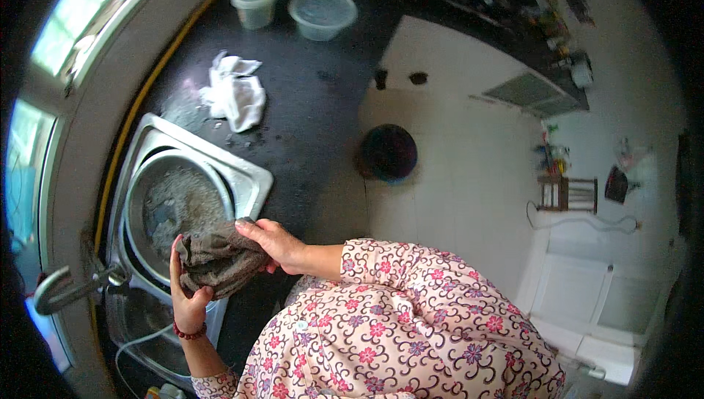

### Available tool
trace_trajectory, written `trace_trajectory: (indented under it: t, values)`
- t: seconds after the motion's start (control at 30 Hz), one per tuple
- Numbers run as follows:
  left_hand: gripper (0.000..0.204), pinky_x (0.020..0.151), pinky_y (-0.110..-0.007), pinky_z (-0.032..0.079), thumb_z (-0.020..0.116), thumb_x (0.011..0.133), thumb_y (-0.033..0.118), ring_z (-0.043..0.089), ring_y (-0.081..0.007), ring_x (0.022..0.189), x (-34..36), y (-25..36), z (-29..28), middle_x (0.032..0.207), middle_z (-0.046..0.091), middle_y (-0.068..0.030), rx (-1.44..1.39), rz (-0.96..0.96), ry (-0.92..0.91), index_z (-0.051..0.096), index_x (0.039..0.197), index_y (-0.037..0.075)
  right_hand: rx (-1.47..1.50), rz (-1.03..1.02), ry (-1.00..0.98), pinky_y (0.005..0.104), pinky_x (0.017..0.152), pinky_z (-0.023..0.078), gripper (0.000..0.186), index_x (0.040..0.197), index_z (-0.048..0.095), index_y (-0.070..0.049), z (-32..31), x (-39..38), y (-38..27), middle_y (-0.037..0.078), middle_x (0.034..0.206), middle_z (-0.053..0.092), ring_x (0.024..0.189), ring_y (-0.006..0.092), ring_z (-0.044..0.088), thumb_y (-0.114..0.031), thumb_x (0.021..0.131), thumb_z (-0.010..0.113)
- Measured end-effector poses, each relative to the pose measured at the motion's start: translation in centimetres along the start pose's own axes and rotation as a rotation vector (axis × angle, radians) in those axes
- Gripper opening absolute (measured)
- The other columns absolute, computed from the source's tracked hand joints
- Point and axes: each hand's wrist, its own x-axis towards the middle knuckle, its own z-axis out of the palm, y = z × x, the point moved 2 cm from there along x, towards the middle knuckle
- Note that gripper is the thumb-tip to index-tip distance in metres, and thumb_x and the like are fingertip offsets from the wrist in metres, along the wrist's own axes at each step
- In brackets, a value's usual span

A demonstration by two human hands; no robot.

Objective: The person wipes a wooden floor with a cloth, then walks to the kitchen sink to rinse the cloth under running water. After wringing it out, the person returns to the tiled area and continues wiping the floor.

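Note:
A crumpled grey-brown cloth [224, 261] is stretched between my two hands at the near edge of a round metal basin. My left hand [188, 298], with a red bead bracelet at the wrist, grips the cloth's left side with thumb and fingers apart around it. On the right side, my right hand [275, 245] pinches its upper edge, the thumb on top. The basin [228, 195] stands in the steel sink [251, 179] and contains cloudy, foamy grey water. Part of its near rim is hidden by the cloth.
A curved tap [62, 293] reaches over the sink from the left. On the black counter [308, 98] lie a white cloth [238, 94], a lidded tub [255, 4] and a clear lidded bowl [323, 14]. A dark round bucket [389, 153] stands on the floor; a wooden stool [568, 193] is farther right.

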Motion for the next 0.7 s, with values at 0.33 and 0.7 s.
trace_trajectory:
  t: [0.33,0.7]
  values:
    - [0.085,0.097,-0.036,0.038,0.048,0.057,-0.002,0.044,-0.0266,0.117,4.5,2.7,6.2,0.13,0.04,-0.0146,-0.019,-0.212,-0.345,0.023,0.138,0.002,0.273,-0.502,0.255,0.038,0.107,0.016,0.105,0.14,0.009,-0.009,-3.5,-5.3,2.3,0.019,0.138,0.025,0.131,0.029,0.02,-0.051,0.068,0.072]
    - [0.09,0.099,-0.036,0.035,0.043,0.05,-0.008,0.043,-0.0241,0.119,10.5,3.8,5.1,0.138,0.033,-0.0125,0.068,-0.022,-0.915,0.024,0.138,0.003,0.793,-0.594,0.495,0.036,0.081,0.046,0.051,0.112,0.047,-0.002,-1.1,-3.4,0.7,0.007,0.098,0.058,0.088,0.0198,0.056,-0.027,0.074,0.072]
